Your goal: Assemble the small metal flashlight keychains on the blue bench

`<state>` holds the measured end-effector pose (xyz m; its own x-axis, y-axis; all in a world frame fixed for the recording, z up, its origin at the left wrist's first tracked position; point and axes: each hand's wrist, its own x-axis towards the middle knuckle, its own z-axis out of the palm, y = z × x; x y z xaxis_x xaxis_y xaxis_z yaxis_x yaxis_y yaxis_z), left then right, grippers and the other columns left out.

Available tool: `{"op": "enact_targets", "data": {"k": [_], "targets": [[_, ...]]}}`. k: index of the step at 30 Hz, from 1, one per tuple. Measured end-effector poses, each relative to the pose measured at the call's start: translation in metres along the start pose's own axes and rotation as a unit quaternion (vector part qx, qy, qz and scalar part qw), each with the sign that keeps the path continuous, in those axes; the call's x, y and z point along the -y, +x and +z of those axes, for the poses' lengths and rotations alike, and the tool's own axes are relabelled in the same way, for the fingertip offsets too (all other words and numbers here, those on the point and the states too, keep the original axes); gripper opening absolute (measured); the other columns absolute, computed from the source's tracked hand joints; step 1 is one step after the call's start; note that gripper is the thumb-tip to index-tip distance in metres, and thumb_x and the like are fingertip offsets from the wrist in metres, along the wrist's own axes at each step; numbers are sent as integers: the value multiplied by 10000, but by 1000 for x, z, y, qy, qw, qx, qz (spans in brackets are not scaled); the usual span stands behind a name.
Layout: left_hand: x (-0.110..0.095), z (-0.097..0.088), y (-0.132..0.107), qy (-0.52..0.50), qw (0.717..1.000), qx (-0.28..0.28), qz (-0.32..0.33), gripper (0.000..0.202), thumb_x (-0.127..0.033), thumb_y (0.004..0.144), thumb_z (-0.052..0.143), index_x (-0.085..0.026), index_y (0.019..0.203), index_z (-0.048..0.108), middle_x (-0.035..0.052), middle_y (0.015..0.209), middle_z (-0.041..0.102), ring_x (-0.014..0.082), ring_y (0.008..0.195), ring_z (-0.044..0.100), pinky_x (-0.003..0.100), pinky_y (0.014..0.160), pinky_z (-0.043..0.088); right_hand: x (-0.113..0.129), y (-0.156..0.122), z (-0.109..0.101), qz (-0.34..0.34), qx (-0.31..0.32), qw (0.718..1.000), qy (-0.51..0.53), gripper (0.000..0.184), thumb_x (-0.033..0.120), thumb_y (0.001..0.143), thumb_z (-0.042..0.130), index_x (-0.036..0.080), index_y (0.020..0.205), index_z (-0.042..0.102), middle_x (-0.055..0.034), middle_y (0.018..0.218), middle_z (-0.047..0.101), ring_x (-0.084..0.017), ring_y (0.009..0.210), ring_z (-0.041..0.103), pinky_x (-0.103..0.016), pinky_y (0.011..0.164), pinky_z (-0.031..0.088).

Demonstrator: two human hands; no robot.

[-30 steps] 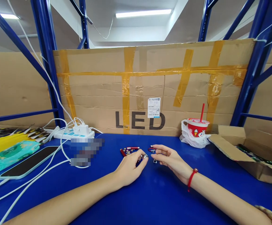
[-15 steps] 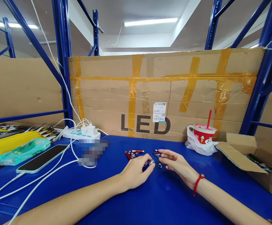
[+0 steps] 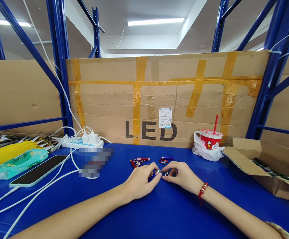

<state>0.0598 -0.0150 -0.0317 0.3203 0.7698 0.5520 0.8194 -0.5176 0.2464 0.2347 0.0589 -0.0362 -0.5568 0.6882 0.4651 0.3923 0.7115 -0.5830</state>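
Observation:
My left hand is closed around a small blue metal tube with a silver end, like a mini flashlight. The thumb and forefinger of my right hand come together at that silver end; whether a small part sits between them is hidden. Small shiny metal parts show behind the right fingers. Beyond my left hand lie red tubes and several small round silver pieces. Another blue tube rests on the table past my right hand, beside a small red loop.
Left on the blue table are a phone, white cables, a power strip and a teal packet. At right stand a red cup in a plastic bag and an open carton. A cardboard wall closes the back.
My right hand has moved left and closed its fingertips at the tube's silver end. A blue tube behind it now shows clearly. The whole view has shifted slightly.

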Motion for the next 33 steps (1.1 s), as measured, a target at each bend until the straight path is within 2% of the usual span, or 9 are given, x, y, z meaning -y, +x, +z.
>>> {"op": "enact_targets", "data": {"k": [3,8,19,29,33], "targets": [[0,0,0,8,1000,0,5,219,-360,863,378,-179,863,500,-17,667,523,102,584,459,211,535,305,0,1,-1,17,9,1000,13,180,283,634,616,184,768,685,-22,770,649,-132,628,580,-234,603,449],[2,0,1,0,1000,-3,4,206,-354,864,379,-179,848,487,-25,654,508,99,588,452,209,536,299,3,1,-2,27,17,999,8,178,257,633,597,183,771,683,-17,762,654,-132,633,585,-231,601,449],[0,1,0,4,1000,-3,-23,214,-373,858,372,-191,847,485,-33,607,478,98,562,438,208,521,289,1,0,0,-29,31,995,-88,207,272,724,515,217,836,681,1,843,647,-138,699,577,-251,660,431],[9,1,3,56,998,5,8,220,-365,867,359,-196,864,501,-12,706,560,122,627,519,222,564,338,0,1,-1,-14,22,995,-97,250,279,750,488,218,897,681,11,854,650,-128,699,577,-247,678,445],[10,0,3,62,998,4,14,252,-359,895,309,-191,878,496,4,802,603,148,744,571,240,632,379,1,0,0,-4,15,995,-95,271,292,763,477,207,925,677,5,876,650,-137,750,587,-247,699,454]]}}
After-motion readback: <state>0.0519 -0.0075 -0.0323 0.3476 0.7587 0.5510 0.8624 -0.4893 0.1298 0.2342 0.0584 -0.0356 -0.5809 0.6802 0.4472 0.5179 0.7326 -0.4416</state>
